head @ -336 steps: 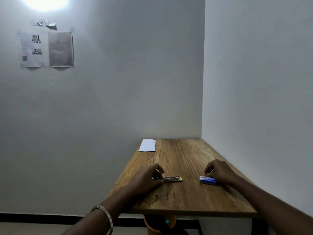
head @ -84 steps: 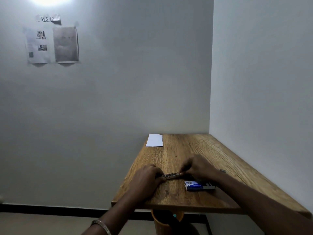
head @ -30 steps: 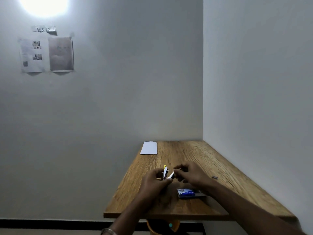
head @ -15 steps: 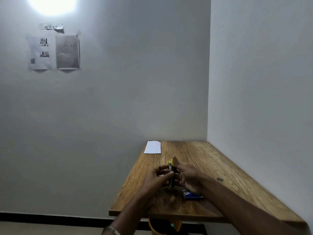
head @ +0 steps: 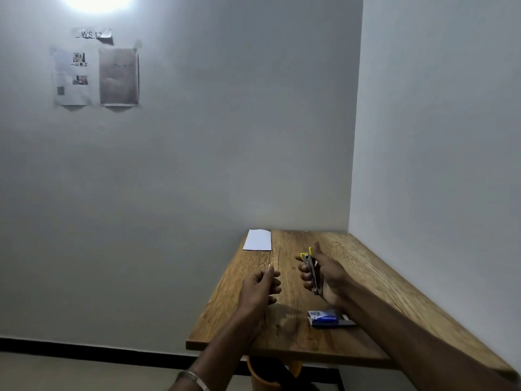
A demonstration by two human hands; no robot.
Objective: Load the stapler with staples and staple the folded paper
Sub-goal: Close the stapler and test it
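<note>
My right hand (head: 328,275) grips a small metal stapler (head: 312,270) with yellow tips, held upright above the wooden table (head: 375,280). My left hand (head: 260,287) hovers just left of it, fingers loosely curled, holding nothing. The blue staple box (head: 324,318) lies on the table below my right wrist, its inner tray slid partly out to the right. The folded white paper (head: 258,240) lies flat at the table's far left corner.
The table fits into a corner, with a white wall along its right side and another behind it. An orange bin (head: 270,376) stands under the front edge. Papers (head: 95,77) are taped high on the back wall.
My left hand has let go of the stapler and moved away to the left. My right hand now holds the stapler alone, still upright.
</note>
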